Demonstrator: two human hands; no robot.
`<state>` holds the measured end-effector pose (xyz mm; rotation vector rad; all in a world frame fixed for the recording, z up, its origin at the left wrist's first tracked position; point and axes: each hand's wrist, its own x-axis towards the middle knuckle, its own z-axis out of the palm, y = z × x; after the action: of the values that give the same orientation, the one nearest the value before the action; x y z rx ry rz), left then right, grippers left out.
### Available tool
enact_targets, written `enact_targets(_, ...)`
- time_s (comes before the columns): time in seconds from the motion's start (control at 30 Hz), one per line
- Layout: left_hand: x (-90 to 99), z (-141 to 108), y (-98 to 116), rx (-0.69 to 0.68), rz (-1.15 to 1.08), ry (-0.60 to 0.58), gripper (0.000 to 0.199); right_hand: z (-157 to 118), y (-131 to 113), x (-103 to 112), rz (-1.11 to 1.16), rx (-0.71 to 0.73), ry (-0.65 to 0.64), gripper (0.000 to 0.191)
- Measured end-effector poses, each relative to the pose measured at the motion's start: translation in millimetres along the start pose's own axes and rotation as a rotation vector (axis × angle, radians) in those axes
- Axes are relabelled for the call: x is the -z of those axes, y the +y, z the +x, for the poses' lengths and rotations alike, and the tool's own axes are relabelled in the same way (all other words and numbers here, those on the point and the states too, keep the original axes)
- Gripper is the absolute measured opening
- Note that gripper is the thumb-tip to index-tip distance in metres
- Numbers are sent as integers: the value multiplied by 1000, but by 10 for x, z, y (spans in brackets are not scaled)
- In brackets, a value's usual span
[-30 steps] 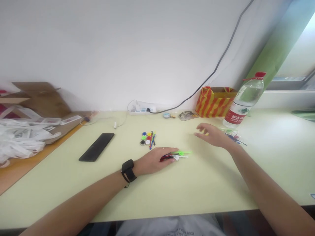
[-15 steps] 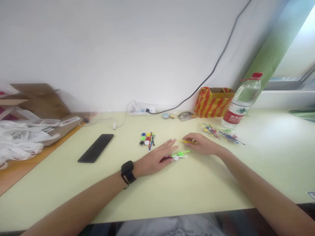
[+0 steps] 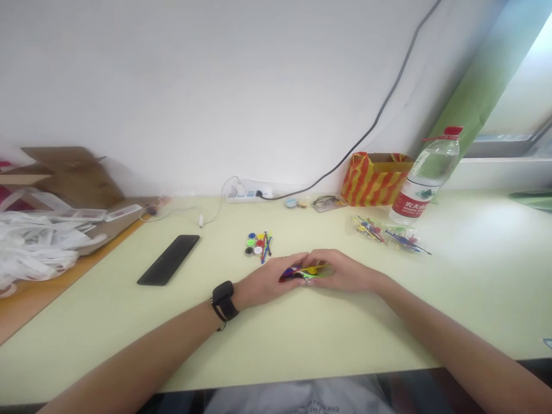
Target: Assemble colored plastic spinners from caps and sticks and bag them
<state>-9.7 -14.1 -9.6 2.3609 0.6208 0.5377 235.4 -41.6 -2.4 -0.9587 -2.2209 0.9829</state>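
My left hand [image 3: 268,282] and my right hand [image 3: 345,271] meet at the fingertips and thumbs, curved round a small pile of coloured plastic pieces [image 3: 312,270] on the table. Yellow, green, purple and dark bits show in the gap between them; the rest of the pile is covered by my fingers. A yellow arrow-shaped stick lies near my right fingers. Just beyond my left hand sit several round plastic discs [image 3: 257,250] in different colours, with red, blue and green arrow sticks [image 3: 266,247] beside them.
Clear bags of similar pieces [image 3: 404,237] lie beyond my right hand. Behind them stand a large water bottle [image 3: 416,195] and a striped bag [image 3: 371,181]. A black phone [image 3: 169,260] rests to the left. A power strip [image 3: 248,196] lies along the wall.
My right hand has come down and toward me with the yellow arrow stick, joining my left hand at the pile. The left fingers have curled in round the pieces.
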Motion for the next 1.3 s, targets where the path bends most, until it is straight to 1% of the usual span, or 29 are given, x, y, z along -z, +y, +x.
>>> enact_targets(0.1, 44, -40, 37, -31, 104, 37, 65, -23, -29, 63, -65, -2, 19, 38)
enact_targets(0.17, 105, -55, 80, -34, 184, 64, 72, -30, -55, 134, -121, -16, 62, 36)
enact_targets(0.27, 261, -14, 112, -4, 283, 119, 65, -10, -72, 271, -204, -46, 138, 31)
enact_targets(0.33, 419, 86, 55, 16, 355, 169, 59, 26, -65, 379, -274, -54, 147, 30)
enact_targets(0.4, 626, 262, -89, 49, 424, 210, 59, 80, -56, 506, -343, -66, 101, 30)
enact_targets(0.47, 871, 512, -302, 106, 449, 246, 60, 155, -64, 659, -384, -90, 18, 30)
enact_targets(0.53, 1125, 817, -541, 220, 419, 292, 59, 248, -99, 834, -394, -120, -48, 30)
enact_targets(0.57, 1244, 978, -655, 298, 389, 328, 56, 297, -126, 925, -388, -133, -55, 31)
enact_targets(0.6, 1353, 1137, -760, 342, 379, 340, 53, 346, -156, 1015, -383, -142, -52, 33)
enact_targets(0.7, 1581, 1557, -1008, 420, 356, 337, 41, 463, -245, 1256, -378, -182, -34, 40)
enact_targets(0.8, 1646, 1847, -1180, 500, 304, 325, 27, 509, -274, 1430, -396, -239, -25, 44)
enact_targets(0.87, 1621, 1967, -1274, 542, 256, 322, 28, 508, -246, 1509, -401, -250, -28, 45)
enact_targets(0.97, 1548, 2063, -1386, 588, 177, 336, 32, 500, -153, 1584, -387, -249, -44, 46)
enact_targets(1.03, 1509, 2088, -1426, 594, 124, 380, 28, 508, -92, 1614, -373, -265, -69, 47)
enact_targets(1.1, 1498, 2099, -1421, 573, 71, 459, 23, 527, -59, 1639, -353, -281, -97, 48)
enact_targets(1.17, 1521, 2106, -1365, 528, 20, 555, 19, 549, -64, 1668, -343, -275, -96, 48)
enact_targets(1.23, 1576, 2111, -1260, 464, -23, 641, 16, 568, -103, 1707, -351, -260, -33, 46)
enact_targets(1.3, 1650, 2099, -1112, 389, -46, 699, 20, 583, -160, 1753, -360, -248, 72, 43)
